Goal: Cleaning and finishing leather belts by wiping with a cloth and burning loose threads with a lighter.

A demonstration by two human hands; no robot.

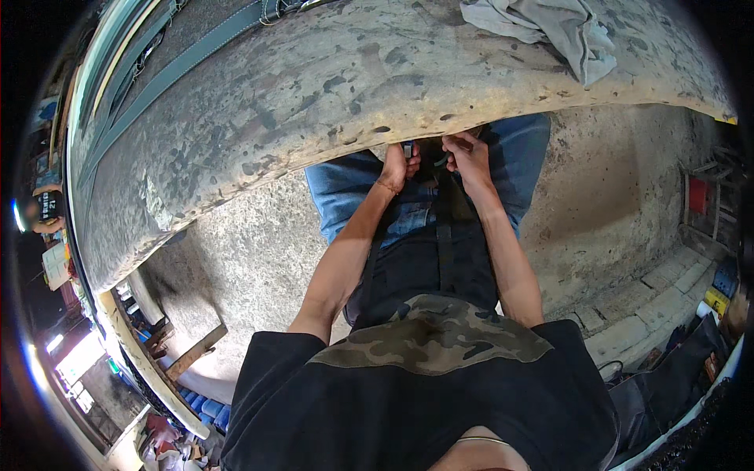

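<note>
Head view: left hand [397,167] grips small blue-silver tool [408,148] by workbench [353,86] edge; right hand [471,162] curled, hold unclear. Likely fine handwork; next needs steadiness.

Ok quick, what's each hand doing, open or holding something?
Left hand: closed on a small dark object.
Right hand: curled closed; can't tell what, if anything, it holds.

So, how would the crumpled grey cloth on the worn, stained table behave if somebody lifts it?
The crumpled grey cloth would probably hang floppy, since it lies in loose folds. Its layers look thin, so it is likely light. Spread unevenly, it seems unlikely to roll.
</note>
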